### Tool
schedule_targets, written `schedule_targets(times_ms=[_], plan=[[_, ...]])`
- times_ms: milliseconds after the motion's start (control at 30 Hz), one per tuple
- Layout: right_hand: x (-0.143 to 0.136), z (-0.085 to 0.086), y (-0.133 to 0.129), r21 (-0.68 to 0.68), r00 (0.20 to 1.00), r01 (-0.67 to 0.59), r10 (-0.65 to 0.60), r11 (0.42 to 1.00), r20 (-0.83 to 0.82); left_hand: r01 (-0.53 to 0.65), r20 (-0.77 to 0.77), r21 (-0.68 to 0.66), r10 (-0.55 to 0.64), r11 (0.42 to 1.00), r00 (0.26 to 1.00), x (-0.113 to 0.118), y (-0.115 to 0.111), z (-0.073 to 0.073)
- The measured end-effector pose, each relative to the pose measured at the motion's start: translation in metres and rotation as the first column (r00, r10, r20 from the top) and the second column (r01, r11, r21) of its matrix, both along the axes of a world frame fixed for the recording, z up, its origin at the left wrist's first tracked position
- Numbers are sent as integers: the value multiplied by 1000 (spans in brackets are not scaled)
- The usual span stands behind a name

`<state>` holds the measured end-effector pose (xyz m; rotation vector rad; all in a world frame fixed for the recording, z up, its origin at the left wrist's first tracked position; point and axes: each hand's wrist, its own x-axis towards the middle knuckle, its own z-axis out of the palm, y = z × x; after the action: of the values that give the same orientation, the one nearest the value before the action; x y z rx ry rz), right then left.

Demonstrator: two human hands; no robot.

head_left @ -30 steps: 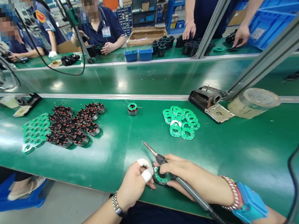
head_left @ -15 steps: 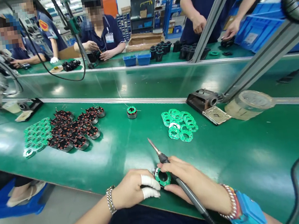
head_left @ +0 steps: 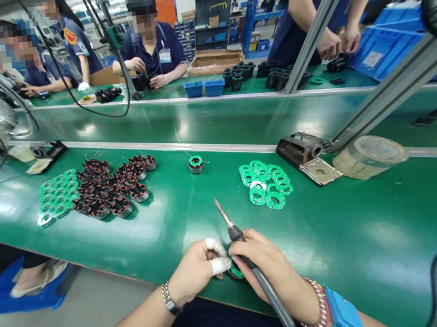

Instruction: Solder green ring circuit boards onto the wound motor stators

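Head view: our left hand (head_left: 194, 270) reaches in from lower left, its white-covered thumb and finger drawn close together at the green ring-shaped circuit board (head_left: 237, 272); what they pinch we cannot tell. Our right hand (head_left: 273, 265) curls round the soldering iron (head_left: 261, 279), tip pointing up and away, the board partly hidden between our hands

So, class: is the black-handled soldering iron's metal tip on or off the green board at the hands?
Off: the metal tip points away from the green board.
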<state>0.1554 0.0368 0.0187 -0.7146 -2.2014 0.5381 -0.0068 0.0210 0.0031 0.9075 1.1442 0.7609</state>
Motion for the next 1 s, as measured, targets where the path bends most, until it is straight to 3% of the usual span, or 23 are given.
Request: schedule_targets(times_ms=[333,500,633,767,1000], plan=[[-1,0,-2,-155,998,24,-32,988,-50,-19,55,78,14,997,998,-4,-6,0],[-2,-4,-1,-136,999,28,-34,990,-39,-10,52,58,7,998,999,-6,-6,-4],[4,-2,-2,-130,992,102,-110,986,-58,-12,-6,46,13,999,1000,-5,-4,-3],[18,6,-8,-119,981,146,-159,982,-107,-21,-45,49,23,999,999,-3,-2,-3],[37,30,-21,-70,992,103,-108,992,-69,-44,-56,80,49,996,997,-2,-4,-5]])
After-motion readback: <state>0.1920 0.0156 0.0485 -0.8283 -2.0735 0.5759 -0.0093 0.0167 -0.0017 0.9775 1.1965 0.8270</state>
